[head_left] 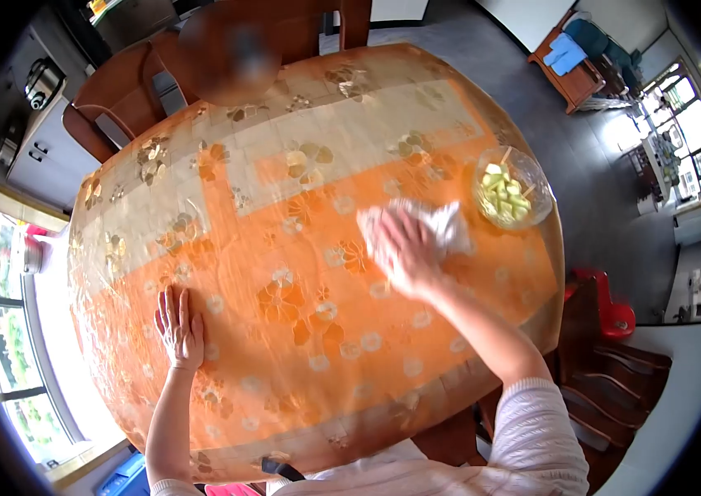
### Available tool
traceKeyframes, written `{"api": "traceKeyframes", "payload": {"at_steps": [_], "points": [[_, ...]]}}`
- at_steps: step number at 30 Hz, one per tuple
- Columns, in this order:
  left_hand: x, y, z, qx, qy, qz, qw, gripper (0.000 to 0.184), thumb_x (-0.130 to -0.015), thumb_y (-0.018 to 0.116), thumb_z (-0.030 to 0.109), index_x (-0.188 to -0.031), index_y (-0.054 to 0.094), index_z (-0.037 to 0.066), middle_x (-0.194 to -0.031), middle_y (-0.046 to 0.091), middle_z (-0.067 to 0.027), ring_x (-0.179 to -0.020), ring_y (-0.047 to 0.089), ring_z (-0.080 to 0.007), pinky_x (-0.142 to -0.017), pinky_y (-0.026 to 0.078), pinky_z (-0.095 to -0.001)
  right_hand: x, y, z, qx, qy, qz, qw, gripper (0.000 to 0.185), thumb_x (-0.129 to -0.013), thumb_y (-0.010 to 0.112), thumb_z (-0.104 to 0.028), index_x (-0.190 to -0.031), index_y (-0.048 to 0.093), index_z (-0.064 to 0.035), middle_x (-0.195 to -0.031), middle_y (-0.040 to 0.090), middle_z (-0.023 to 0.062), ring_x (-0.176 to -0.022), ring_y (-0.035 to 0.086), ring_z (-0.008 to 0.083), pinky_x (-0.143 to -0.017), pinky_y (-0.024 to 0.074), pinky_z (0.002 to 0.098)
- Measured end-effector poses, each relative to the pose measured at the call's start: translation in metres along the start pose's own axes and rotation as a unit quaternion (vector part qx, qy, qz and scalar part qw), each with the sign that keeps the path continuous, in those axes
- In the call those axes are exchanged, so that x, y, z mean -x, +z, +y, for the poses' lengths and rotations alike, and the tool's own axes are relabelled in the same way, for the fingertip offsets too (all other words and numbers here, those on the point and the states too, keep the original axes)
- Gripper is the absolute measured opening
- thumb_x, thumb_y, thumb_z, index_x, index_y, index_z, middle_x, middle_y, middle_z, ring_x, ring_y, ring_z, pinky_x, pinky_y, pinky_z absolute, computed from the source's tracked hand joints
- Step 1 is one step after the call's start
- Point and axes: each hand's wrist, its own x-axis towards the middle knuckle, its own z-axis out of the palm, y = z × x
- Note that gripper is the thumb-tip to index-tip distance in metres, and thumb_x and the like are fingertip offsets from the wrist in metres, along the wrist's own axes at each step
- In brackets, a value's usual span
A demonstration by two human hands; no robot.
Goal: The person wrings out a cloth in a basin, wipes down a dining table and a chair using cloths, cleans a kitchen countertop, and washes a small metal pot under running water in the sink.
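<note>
A large table is covered by an orange and beige flowered tablecloth (284, 397) with a glossy surface. My left hand (180, 329) lies flat on the cloth at the left, fingers stretched out and holding nothing. Toward the middle right, my right hand (404, 248) presses down on a crumpled white rag (449, 226), which spreads out from under the palm and fingers. The right hand is slightly blurred. Just beyond the rag, to its right, stands a clear glass bowl (539, 192) of pale green cut fruit with sticks poking out.
Wooden chairs (119, 91) line the far side, and another wooden chair (615, 380) is at the lower right near a red stool (607, 302). The bowl stands near the table's right edge. A window (7, 331) is at the left.
</note>
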Motion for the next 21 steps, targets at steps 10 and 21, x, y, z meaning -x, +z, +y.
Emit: {"api": "traceKeyframes", "payload": {"at_steps": [10,21], "points": [[-0.012,-0.010,0.004,0.020,-0.002,-0.034,0.999,0.054,-0.084,0.041,0.027,-0.134,0.039,0.006,-0.144,0.025,-0.0225,-0.134,0.019,-0.0403,-0.107,0.011,-0.0512,-0.229,0.020,0.246,0.099,0.494,0.020,0.864,0.049,-0.094,0.026,-0.036,-0.134,0.038,-0.0098,-0.137,0.040,0.0120,-0.124,0.041,0.0285,-0.101,0.0331,0.0436],[-0.014,-0.014,0.003,0.054,-0.015,-0.062,0.997,0.057,-0.081,0.046,0.024,-0.134,0.039,0.006,-0.145,0.020,-0.0245,-0.135,0.016,-0.0424,-0.108,0.006,-0.0527,-0.398,0.097,0.000,-0.117,0.162,-0.014,0.980,0.050,-0.092,0.022,-0.044,-0.118,0.050,-0.0121,-0.127,0.047,0.0138,-0.121,0.041,0.0279,-0.104,0.0283,0.0426]]}}
